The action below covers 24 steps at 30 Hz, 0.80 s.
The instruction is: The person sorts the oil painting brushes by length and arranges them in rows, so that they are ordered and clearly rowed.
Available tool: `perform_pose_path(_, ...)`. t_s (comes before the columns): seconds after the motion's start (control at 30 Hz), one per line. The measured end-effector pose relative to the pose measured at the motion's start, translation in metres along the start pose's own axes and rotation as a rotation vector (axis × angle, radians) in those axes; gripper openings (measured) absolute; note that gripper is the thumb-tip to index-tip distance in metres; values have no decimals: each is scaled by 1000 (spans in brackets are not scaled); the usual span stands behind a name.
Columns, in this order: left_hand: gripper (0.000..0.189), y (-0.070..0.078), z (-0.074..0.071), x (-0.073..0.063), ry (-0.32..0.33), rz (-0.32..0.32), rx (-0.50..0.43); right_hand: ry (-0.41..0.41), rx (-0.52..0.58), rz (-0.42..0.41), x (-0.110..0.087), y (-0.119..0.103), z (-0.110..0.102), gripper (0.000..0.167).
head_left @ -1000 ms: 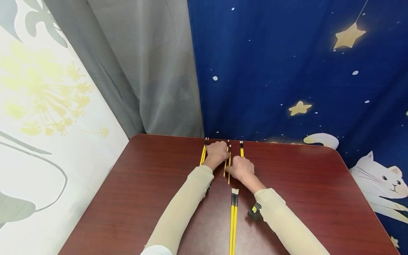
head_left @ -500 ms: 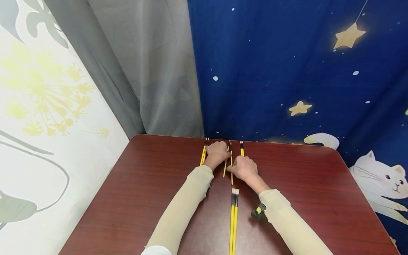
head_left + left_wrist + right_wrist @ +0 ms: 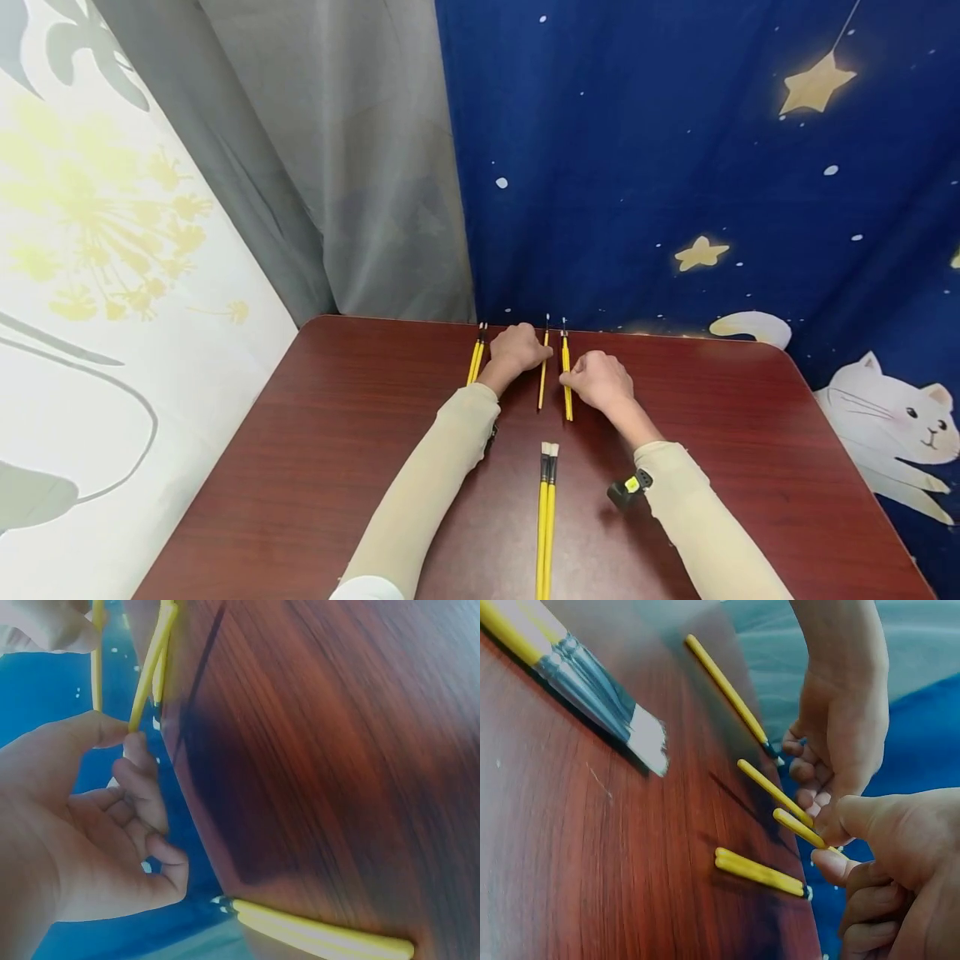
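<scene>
In the head view my left hand (image 3: 517, 346) pinches a thin yellow paintbrush (image 3: 543, 379) between thumb and forefinger, its tip toward the curtain. My right hand (image 3: 600, 379) pinches another thin paintbrush (image 3: 799, 826) near the right-hand pair of paintbrushes (image 3: 757, 871), which lies on the table by its far edge. That held brush is raised off the wood in the right wrist view. Left of my left hand lies another pair of yellow paintbrushes (image 3: 476, 360), partly covered by the wrist; the left wrist view also shows this pair (image 3: 322, 930).
Two larger yellow paintbrushes (image 3: 546, 525) with white flat bristles lie side by side at the near middle of the dark red table (image 3: 337, 467). Behind the far edge hang a grey curtain (image 3: 390, 167) and a blue starry curtain (image 3: 600, 167).
My right hand has moved right with its paintbrush, from beside the left hand's brush to the right-hand pair. My left hand has shifted slightly right, its brush now more upright in view.
</scene>
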<state>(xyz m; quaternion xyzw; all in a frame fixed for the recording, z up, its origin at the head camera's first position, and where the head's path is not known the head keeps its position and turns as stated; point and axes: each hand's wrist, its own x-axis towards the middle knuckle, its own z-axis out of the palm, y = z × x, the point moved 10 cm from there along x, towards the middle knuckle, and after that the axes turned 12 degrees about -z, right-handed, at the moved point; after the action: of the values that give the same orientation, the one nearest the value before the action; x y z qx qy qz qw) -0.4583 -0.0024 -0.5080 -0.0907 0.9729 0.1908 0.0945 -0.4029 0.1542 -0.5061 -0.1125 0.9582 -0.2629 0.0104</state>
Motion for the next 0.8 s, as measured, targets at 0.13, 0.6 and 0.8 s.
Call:
perform_pose_path(0.13, 49, 5, 9, -1, -31, 9, -28, -3, 10, 19, -1, 12, 0, 32)
perform_pose_path(0.6, 37, 17, 31, -3, -51, 1, -7, -24, -23, 77, 5, 41, 7, 34)
perform_pose_path(0.8, 36, 15, 35, 3, -69, 7, 18, -50, -44, 60, 8, 41, 14, 35)
